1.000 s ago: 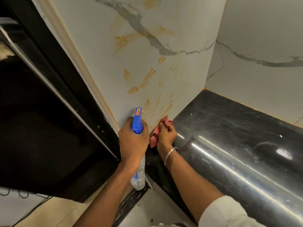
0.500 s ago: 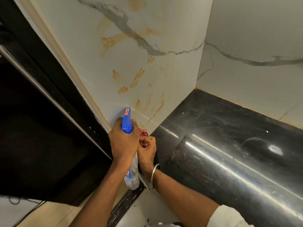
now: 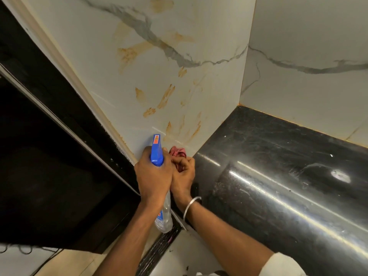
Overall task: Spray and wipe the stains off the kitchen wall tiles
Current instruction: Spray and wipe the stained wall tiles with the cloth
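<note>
Head cam is looking down into a corner where white marble-look wall tiles with grey veins meet a glossy black stone desk. So the left hand is wrapped around the neck of a clear plastic spray bottle, fingers curled tight round it. Its blue trigger head pokes up above the knuckles towards the side wall, and the clear body hangs down past the wrist. The right hand is jammed right up against the left one, fingers bunched around a crumpled pinkish-red cloth. The cloth sticks out above the knuckles, low down by the bottom of the side tile, right where it meets the desk edge. Honestly can't tell if it's actually pressed on the tile or just in front of it. Orange-brown smeared stains are all over that side wall, from just above the cloth up to the top of the shot, some streaky, some more like faded blotches. The back wall on the right shows grey veining and a thin orange line along its joint with the desk. There's a thin silver bangle on the right wrist and a white sleeve down in the lower right corner. Left of the tiles runs a cream trim strip, then a big black panel, with thin dark cables at the bottom left. Desk surface has long glare streaks and scuffs.
</note>
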